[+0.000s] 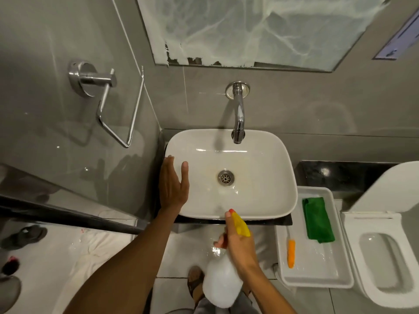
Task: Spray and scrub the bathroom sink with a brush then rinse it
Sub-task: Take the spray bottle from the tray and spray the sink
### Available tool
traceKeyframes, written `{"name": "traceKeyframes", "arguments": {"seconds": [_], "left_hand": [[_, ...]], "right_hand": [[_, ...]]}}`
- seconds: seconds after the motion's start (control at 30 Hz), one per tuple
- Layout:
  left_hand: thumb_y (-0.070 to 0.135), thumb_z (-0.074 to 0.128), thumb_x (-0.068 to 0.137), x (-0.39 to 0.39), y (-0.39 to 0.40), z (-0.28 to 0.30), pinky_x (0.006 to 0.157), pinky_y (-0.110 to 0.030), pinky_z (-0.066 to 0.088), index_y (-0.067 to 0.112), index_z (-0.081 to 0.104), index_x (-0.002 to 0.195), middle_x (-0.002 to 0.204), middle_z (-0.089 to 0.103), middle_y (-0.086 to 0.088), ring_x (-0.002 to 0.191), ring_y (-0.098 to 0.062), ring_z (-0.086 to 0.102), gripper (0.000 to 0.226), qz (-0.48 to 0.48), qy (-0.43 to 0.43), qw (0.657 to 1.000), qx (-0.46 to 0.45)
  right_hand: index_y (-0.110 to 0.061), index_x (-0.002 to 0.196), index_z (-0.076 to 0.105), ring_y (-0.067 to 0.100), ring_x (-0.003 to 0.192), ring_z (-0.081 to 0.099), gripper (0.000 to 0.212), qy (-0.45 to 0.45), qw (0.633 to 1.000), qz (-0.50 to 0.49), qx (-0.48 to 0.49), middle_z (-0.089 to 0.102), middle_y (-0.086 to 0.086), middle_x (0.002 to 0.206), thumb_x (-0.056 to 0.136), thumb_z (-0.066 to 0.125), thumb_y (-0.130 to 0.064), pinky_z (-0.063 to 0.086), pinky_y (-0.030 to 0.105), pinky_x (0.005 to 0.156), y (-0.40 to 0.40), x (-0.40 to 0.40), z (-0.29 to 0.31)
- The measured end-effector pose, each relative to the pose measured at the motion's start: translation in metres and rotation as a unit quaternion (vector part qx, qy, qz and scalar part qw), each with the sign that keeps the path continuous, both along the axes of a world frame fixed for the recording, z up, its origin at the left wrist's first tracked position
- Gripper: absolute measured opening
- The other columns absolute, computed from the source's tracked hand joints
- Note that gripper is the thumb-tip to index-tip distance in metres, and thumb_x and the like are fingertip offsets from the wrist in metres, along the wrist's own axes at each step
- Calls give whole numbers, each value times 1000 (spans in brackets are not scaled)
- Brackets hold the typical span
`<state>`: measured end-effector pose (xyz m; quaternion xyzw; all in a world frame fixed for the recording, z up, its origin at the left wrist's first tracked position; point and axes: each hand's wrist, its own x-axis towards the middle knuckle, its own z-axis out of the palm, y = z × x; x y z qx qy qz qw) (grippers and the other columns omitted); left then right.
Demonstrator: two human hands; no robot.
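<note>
1. Head view, looking straight down on the white sink (267, 159), and both hands are in shot!
2. Left hand (173, 184) lies flat and relaxed at the sink's left rim, fingers straight, thumb stretched over the basin, holding nothing.
3. Right hand (238, 243) has its fingers wrapped round the neck of the spray bottle (222, 284), with one finger lying along the yellow spray head (242, 225).
4. That bottle is pale and cloudy, held low in front of the sink, and its red-tipped nozzle points at the near rim.
5. Chrome tap (239, 118) comes out of the grey wall and hangs over the back of the basin; the drain (226, 177) sits in the middle, and the bowl shines wet around it.
6. Over to the right, a white tray (317, 283) sits between the sink and the toilet (385, 291).
7. The brush (291, 253), with its orange handle, lies in that tray close to the left wall, untouched.
8. A folded green cloth (318, 219) lies in the tray's far end, apart from the brush.
9. Dark worktop (340, 175) runs under and behind the sink.
10. On the left wall, a chrome towel ring (106, 105); above the tap, a smeared mirror (249, 30).
</note>
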<state>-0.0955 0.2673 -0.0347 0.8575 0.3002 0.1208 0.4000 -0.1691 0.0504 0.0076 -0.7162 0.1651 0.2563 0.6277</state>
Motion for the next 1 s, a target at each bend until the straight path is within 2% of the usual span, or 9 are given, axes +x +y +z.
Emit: {"name": "traceKeyframes", "arguments": {"seconds": [0.1,0.23,0.37,0.43,0.6,0.7,0.87,0.93,1.0], "left_hand": [[56,37,111,-1,1,-1,136,-44,29,12,35,169,178,37,-10,166,-29,35,74,4,-11,1000,-10],[59,39,108,-1,1,-2,134,-49,35,10,41,165,174,43,-12,162,-31,40,76,13,-20,1000,-13],[58,42,108,0,2,-6,132,-51,38,9,46,161,171,46,-12,160,-32,44,72,8,-26,1000,-4],[57,44,108,1,2,-8,130,-51,40,8,48,159,169,48,-13,158,-33,46,71,5,-28,1000,2],[59,46,107,1,2,-9,128,-51,43,8,53,153,165,52,-13,154,-33,49,69,5,-37,999,11],[59,46,107,1,3,-10,128,-52,43,7,54,151,164,53,-14,154,-34,50,69,2,-39,999,14],[59,47,106,1,3,-12,127,-54,44,6,55,149,162,54,-15,153,-35,50,69,2,-45,999,10],[60,46,106,1,4,-12,127,-54,43,5,56,148,161,55,-16,153,-36,50,70,0,-48,999,8],[61,45,106,0,4,-12,127,-54,43,3,56,147,160,56,-17,153,-36,50,71,-3,-52,999,9]], "right_hand": [[-55,114,62,21,72,78,15,19,1000,-21,11,78,8,70,100,58,-58,63,37,86,0,6,0],[-12,101,78,31,98,81,56,62,994,-41,81,82,16,100,98,57,-64,66,51,84,-8,18,9],[-21,91,73,21,55,67,48,-13,990,-136,45,69,5,60,93,59,-67,61,37,59,-15,20,16],[-32,88,75,16,48,65,42,-46,986,-160,23,67,0,55,89,57,-71,57,26,52,-26,21,18],[-17,95,68,32,85,80,54,-30,986,-159,27,84,15,92,94,57,-71,66,44,68,-54,27,22],[-30,76,71,28,89,81,49,-48,985,-165,-4,84,10,91,94,55,-72,67,45,74,-64,28,24],[-36,73,64,15,59,74,48,-119,976,-167,-67,65,1,55,98,46,-72,58,34,73,-75,20,16],[-33,75,66,20,75,82,47,-116,980,-153,-44,75,3,65,101,48,-67,61,33,79,-81,14,13],[-21,92,73,25,97,82,46,-105,984,-145,10,82,9,86,104,51,-60,65,36,90,-87,9,12]]}}
